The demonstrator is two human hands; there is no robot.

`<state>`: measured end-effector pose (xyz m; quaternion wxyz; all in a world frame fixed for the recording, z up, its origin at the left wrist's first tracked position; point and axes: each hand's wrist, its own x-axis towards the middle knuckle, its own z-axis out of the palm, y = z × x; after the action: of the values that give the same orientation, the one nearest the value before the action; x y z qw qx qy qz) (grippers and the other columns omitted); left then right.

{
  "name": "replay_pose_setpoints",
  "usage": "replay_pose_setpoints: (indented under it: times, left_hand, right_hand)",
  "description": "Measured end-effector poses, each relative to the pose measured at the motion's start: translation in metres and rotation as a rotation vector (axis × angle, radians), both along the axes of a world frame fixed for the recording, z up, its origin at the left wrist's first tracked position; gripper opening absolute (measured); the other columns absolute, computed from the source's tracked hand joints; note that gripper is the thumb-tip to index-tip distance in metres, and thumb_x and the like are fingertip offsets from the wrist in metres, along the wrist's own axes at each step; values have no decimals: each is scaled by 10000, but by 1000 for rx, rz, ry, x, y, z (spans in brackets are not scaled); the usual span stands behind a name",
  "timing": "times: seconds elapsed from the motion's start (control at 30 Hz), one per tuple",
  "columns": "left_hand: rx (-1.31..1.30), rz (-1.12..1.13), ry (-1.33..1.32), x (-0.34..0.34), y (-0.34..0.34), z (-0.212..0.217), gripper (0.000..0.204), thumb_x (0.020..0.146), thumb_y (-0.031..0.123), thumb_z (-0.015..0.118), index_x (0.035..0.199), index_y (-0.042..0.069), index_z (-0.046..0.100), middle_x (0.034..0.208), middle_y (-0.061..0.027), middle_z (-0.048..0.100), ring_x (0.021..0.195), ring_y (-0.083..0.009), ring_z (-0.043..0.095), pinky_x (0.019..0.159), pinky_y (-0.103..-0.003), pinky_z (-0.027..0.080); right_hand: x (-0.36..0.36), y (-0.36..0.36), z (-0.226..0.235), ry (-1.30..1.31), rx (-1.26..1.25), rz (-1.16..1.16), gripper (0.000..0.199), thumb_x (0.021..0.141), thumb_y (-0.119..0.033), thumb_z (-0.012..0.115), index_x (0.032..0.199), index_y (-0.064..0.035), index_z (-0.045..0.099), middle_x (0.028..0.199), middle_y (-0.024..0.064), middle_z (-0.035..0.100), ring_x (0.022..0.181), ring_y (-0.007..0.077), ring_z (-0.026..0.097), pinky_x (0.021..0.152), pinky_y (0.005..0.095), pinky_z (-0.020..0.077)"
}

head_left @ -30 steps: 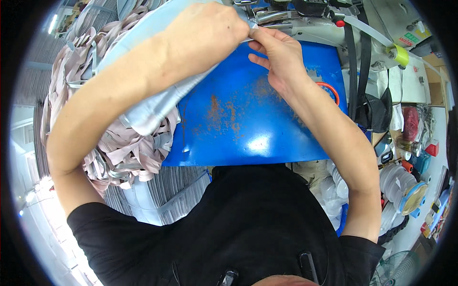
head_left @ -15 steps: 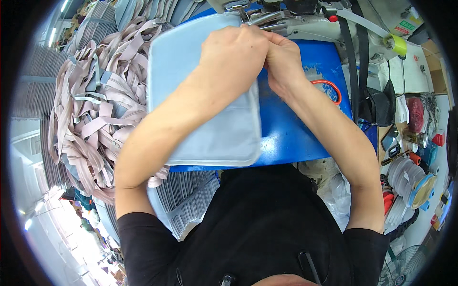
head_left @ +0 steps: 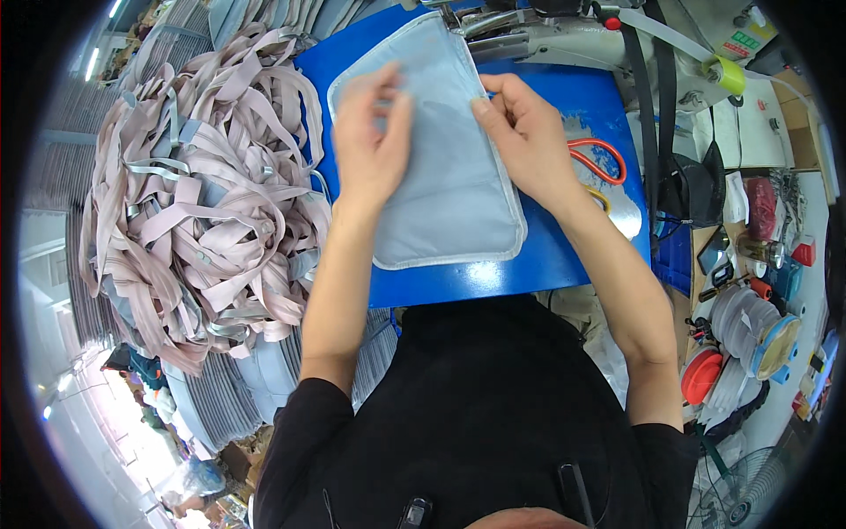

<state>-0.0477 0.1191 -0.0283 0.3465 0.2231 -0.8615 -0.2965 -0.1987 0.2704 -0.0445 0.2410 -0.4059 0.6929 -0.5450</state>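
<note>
The fingers of the right hand (head_left: pixel 529 137) are clamped on the right edge of the pale blue cloth (head_left: pixel 449 198). The fingers of the left hand (head_left: pixel 366 141), blurred, are apart above its left part; whether they touch it, I cannot tell. The cloth lies on the blue tabletop (head_left: pixel 551 264), between a pink strap heap (head_left: pixel 220 203) and a red loop (head_left: pixel 603 144), near the machine (head_left: pixel 573 51).

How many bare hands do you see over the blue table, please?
2: the left hand, blurred, is over the left part of the pale blue fabric panel; the right hand is at its right edge. None seem hidden.
</note>
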Motion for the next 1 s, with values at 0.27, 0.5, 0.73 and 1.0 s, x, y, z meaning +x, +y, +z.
replay_pose_setpoints:
  times: [0.27, 0.5, 0.73, 1.0]
  left_hand:
    - [955, 225, 227, 100, 0, -41, 615, 1005, 184, 673, 1545, 20, 429, 1494, -162, 521, 1286, -211, 567, 1031, -341, 484]
    - [1074, 40, 358, 87, -18, -14, 526, 1024, 193, 611, 1487, -14, 470, 1341, -139, 631, 1176, -213, 647, 1018, -352, 526]
    - [948, 80, 279, 84, -31, 3, 556, 1003, 165, 662, 1503, 19, 469, 1329, -123, 645, 1145, -190, 652, 985, -333, 522]
    - [878, 37, 274, 89, -41, 1, 570, 986, 91, 689, 1503, -5, 468, 1302, -123, 679, 1127, -163, 665, 985, -311, 523]
  right_hand:
    - [10, -1, 3, -978, -403, 91, 347, 1031, -200, 641, 1299, 20, 624, 1071, 63, 738, 906, 88, 701, 818, 242, 568]
    - [-3, -29, 1, -935, -443, 71, 351, 1030, -203, 616, 1284, 38, 623, 1115, 104, 713, 973, 145, 681, 861, 293, 555]
    - [-17, -30, -3, -675, -393, -89, 292, 1054, -267, 602, 1150, -6, 690, 923, 12, 671, 808, 85, 613, 725, 250, 505]
    - [-92, 8, 8, -346, -647, -291, 368, 1047, -399, 635, 925, -54, 667, 706, -34, 588, 619, 49, 524, 557, 206, 385]
